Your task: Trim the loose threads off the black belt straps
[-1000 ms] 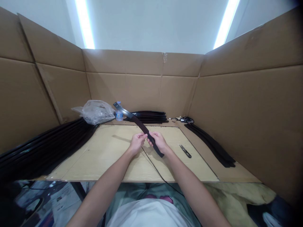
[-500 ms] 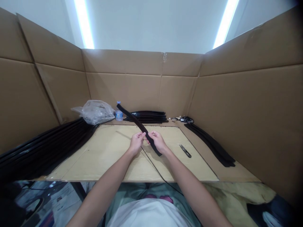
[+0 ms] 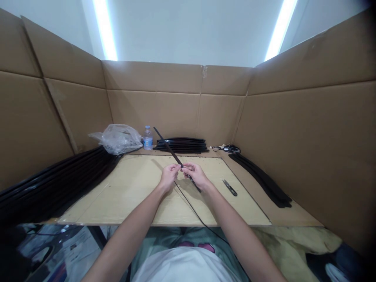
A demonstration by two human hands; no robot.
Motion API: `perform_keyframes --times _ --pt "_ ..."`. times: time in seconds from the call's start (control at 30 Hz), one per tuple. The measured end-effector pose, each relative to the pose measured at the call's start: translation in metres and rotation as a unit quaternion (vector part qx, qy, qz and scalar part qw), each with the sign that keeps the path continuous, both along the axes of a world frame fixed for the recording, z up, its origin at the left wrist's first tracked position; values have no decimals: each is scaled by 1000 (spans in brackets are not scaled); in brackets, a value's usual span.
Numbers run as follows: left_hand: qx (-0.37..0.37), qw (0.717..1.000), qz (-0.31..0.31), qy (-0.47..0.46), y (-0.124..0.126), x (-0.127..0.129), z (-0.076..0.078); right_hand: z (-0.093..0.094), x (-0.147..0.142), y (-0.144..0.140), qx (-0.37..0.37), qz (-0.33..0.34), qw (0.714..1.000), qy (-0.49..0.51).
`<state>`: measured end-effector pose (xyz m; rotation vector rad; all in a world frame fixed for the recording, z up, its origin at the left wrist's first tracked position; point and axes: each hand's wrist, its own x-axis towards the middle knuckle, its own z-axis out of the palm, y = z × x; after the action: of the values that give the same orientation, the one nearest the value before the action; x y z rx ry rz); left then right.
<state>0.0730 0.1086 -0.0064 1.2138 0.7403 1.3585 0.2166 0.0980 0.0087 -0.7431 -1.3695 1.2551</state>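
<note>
Over the middle of the table I hold a long black strip (image 3: 168, 146), seen almost edge-on and slanting from upper left to lower right. My right hand (image 3: 195, 174) is closed around the strip near its lower part, with fingertips pinched. Close beside it, my left hand (image 3: 169, 176) pinches at the strip's edge, thumb and forefinger together. From under the left hand a thin black cord (image 3: 189, 201) runs down across the table edge toward my lap. The fingers hide where cord and strip meet. Small thread snips (image 3: 230, 188) lie to the right of my hands.
Long black strips (image 3: 55, 178) are heaped at the left, below a clear plastic bag (image 3: 120, 139). A water bottle (image 3: 147, 139) and a stack of black strips (image 3: 182, 145) stand at the back. More strips (image 3: 261, 180) lie right. Cardboard walls (image 3: 311, 137) surround the table.
The strip has turned about its length, from showing its broad face to showing its narrow edge. Its upper end has shifted slightly right. Both hands stay nearly in place.
</note>
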Motion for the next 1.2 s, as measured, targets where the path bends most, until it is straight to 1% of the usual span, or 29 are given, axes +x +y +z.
perform_keyframes --times 0.23,0.43,0.77,1.0,1.2 --pt "-4 999 -40 4 -2 -2 0 8 3 -10 -3 58 998 -30" --pt "0 997 -78 1 -8 -2 3 9 10 -13 -13 93 995 -37" --pt "12 997 -74 -25 -7 8 -2 5 9 -9 -13 87 995 -35" --pt "-2 997 -69 -40 -5 7 2 4 5 -6 -20 66 997 -25" --pt "-22 994 -83 -67 -3 2 4 8 7 -5 -24 76 997 -24"
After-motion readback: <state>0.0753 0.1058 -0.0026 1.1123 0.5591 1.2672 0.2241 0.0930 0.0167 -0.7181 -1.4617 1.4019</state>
